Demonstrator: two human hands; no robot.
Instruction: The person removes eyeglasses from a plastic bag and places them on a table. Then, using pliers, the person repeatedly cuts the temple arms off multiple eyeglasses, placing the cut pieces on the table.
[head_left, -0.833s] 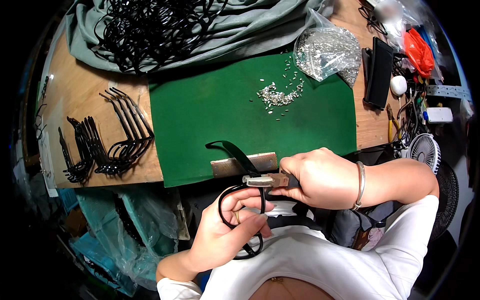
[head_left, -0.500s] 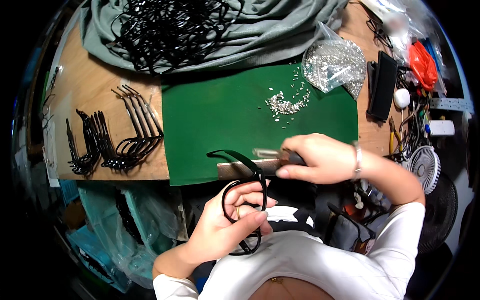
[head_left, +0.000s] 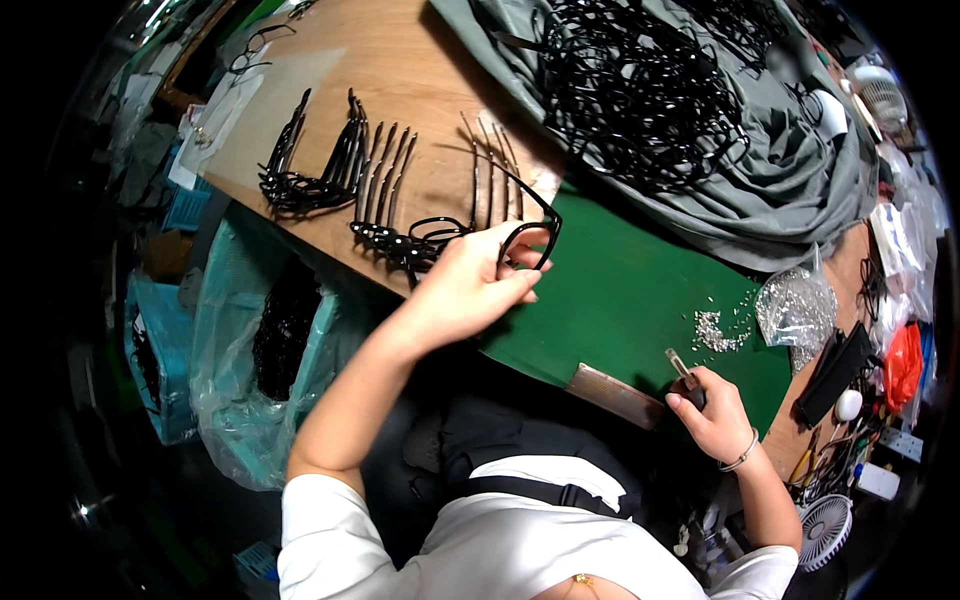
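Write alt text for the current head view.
A person's left hand holds a black glasses frame near similar frames on a wooden table; the right hand grips a metal-tipped tool over a green mat. Silvery bits lie on the mat near a clear bag, and tangled black pieces lie on grey cloth.

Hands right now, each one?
Left hand: closed, holding a black glasses frame.
Right hand: closed, holding pliers.

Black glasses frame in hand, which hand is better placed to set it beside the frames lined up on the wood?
Left, most likely: the left hand holds the black glasses frame close to the lined-up frames. The right hand is farther off, and grips pliers.
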